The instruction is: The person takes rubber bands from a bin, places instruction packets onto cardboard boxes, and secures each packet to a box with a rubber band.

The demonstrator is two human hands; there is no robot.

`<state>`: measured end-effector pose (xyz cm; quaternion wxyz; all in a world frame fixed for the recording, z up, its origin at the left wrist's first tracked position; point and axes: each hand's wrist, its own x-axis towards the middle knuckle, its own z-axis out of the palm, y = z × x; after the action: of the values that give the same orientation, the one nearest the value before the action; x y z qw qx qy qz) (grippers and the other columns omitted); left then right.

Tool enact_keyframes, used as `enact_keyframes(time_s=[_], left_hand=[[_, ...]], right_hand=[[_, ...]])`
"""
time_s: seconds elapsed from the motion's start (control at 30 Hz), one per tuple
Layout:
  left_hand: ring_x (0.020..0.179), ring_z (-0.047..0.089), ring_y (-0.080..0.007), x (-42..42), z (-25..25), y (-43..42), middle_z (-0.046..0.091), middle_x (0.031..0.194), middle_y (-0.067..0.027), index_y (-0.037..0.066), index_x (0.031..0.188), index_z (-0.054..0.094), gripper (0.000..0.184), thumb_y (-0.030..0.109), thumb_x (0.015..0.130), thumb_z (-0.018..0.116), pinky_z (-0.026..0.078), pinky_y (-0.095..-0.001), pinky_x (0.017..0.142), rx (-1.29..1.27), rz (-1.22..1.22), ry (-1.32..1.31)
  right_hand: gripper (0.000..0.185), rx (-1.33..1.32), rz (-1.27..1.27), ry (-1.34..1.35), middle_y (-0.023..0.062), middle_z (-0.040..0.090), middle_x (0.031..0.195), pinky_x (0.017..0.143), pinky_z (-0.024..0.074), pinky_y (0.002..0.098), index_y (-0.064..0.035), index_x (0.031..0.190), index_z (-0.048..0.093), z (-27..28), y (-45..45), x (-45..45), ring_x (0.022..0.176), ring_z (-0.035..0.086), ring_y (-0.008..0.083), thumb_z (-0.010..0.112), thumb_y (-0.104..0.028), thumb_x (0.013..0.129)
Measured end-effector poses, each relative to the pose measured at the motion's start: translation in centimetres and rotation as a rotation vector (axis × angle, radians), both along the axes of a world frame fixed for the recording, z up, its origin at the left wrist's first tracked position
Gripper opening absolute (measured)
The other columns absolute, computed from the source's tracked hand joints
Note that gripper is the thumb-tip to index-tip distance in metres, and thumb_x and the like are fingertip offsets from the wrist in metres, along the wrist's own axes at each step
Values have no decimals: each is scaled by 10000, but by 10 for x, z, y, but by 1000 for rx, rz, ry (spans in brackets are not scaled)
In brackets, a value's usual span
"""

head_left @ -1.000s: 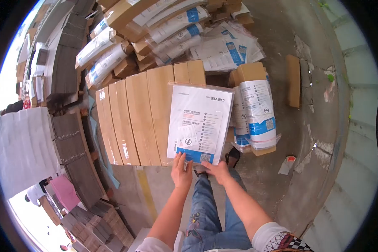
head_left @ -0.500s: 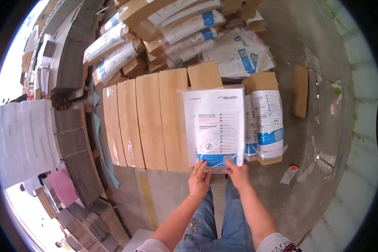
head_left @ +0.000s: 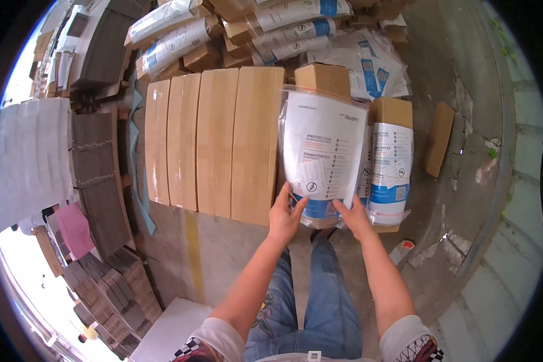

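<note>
A clear plastic bag (head_left: 323,139) with a white printed sheet and a blue band at its near end lies over a long cardboard box (head_left: 323,77). The box's far end sticks out beyond the bag. My left hand (head_left: 285,218) grips the bag's near left edge, thumb on the blue band. At the near right edge my right hand (head_left: 355,218) holds it the same way, fingers partly hidden along the side. The bag bends down at both sides. To its right stands a box wrapped in a similar printed bag (head_left: 391,166).
Several taped cardboard boxes (head_left: 216,142) stand in a row on the left. Behind are piled wrapped boxes (head_left: 295,45) and a stack of printed bags (head_left: 359,63). A loose narrow box (head_left: 440,139) rests on the floor at right. Flattened cardboard stacks (head_left: 96,181) line the left.
My hands have moved from the bag's near end to its two sides. The bag now bends around the box beneath. The view has shifted, so the boxes appear higher.
</note>
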<state>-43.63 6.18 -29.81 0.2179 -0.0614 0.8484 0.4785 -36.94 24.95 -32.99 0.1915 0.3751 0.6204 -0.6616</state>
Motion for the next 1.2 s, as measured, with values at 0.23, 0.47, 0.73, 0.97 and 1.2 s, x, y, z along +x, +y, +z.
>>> enact_keyframes(time_s=[0.23,0.47,0.73,0.97,1.2], left_hand=[[895,626,-311,-17,-6,8,639,954,-199,47,1200,517,533,436,842,584,477,-356,767,24,-203,-349],[1037,540,-178,-15,-5,2,585,1119,-148,21,1293,427,584,408,876,557,428,-308,869,3,-110,-488],[1012,509,-152,-8,-17,-1,555,1131,-104,22,1320,374,510,301,921,524,413,-275,875,37,-209,-566],[1106,485,-195,-9,-21,-3,512,1190,-147,-13,1327,298,758,333,784,698,404,-313,930,208,-246,-428],[1070,515,-200,15,21,15,517,1168,-156,-35,1298,284,875,246,664,815,440,-315,899,208,-243,-153]], right_hand=[[521,65,-60,48,125,621,1036,820,456,308,-18,1147,491,6,-12,4,965,578,185,745,-159,715],[626,-285,-404,64,146,591,1048,832,441,301,50,1134,489,-2,3,-9,960,556,195,768,-285,684],[688,-397,-662,6,147,563,1069,862,421,326,70,1158,451,-66,-5,-24,988,528,216,773,-306,681],[651,-664,-499,34,127,524,1160,925,414,362,-2,1270,374,-53,1,-32,1077,504,243,720,-169,745],[585,-391,-435,157,128,529,1169,886,437,329,8,1270,387,17,7,-16,1051,526,229,666,-164,785]])
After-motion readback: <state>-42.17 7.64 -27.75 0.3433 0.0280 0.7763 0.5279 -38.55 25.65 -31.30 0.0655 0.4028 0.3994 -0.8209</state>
